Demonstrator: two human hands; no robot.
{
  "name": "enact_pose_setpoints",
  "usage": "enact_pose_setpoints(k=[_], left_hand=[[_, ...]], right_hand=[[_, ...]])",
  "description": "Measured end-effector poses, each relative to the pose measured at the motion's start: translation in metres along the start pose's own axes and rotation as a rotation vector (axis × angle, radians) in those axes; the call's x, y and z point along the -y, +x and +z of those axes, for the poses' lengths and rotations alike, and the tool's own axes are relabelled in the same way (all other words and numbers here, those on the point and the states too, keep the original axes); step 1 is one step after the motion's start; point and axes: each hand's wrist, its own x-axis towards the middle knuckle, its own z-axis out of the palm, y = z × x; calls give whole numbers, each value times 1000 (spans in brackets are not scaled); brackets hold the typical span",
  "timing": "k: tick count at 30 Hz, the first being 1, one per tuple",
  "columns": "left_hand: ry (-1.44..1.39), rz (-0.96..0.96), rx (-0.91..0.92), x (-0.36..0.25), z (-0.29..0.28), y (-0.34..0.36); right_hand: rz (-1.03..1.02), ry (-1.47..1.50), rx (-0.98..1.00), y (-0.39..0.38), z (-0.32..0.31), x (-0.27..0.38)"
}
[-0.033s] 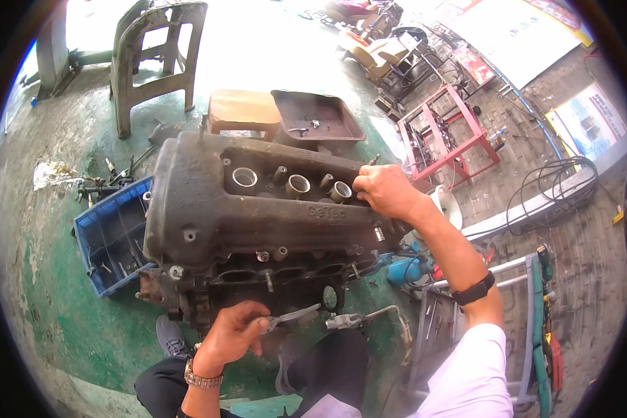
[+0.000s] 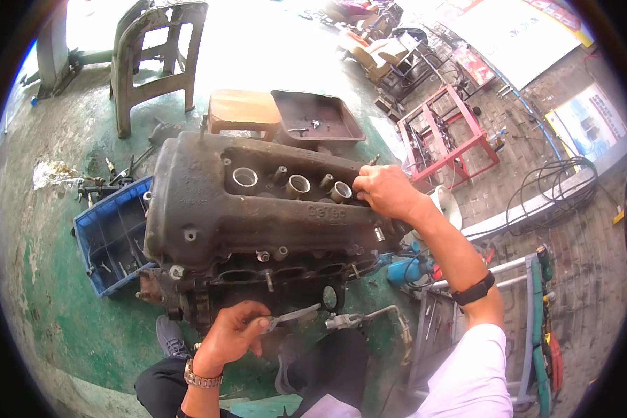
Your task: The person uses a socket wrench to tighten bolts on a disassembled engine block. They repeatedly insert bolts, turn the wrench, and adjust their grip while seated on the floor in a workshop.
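A dark, dirty car engine [image 2: 188, 230] stands in front of me, its valve cover on top with three round plug wells [image 2: 298, 185] in the recess. My right hand [image 2: 389, 191] rests at the right end of that recess. Its fingers are pinched together, and whatever they grip is hidden beneath them. Lower down, before the engine's near side, my left hand [image 2: 237, 332] holds a grey metal wrench [image 2: 296, 315] between thumb and fingers. The wrench points right, toward a dark ring-shaped part [image 2: 332, 299] below the intake ports [image 2: 285, 274].
Left of the engine is a blue divided bin [image 2: 104, 258] with small parts. Behind it stand an orange-brown stool [image 2: 244, 110], a dark tray [image 2: 348, 125] and a tall plastic stool [image 2: 153, 94]. A red metal frame [image 2: 460, 132] and a grey metal frame [image 2: 533, 327] are at right.
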Motion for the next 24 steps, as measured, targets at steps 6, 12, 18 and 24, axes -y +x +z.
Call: enact_pose_setpoints(k=[6,12,18,24], left_hand=[[19,-12,-15,-2,-1,-3],[-2,20,-4,-3,-2,-5],[38,30,3,-5,-2,-8],[26,33,-5,-5,-2,-9]], right_hand=[[20,-64,37,1,-1,2],[79,-86,66,3,0,6],[170,-165,164,6,3,9],[135,-211,193,8,0,7]])
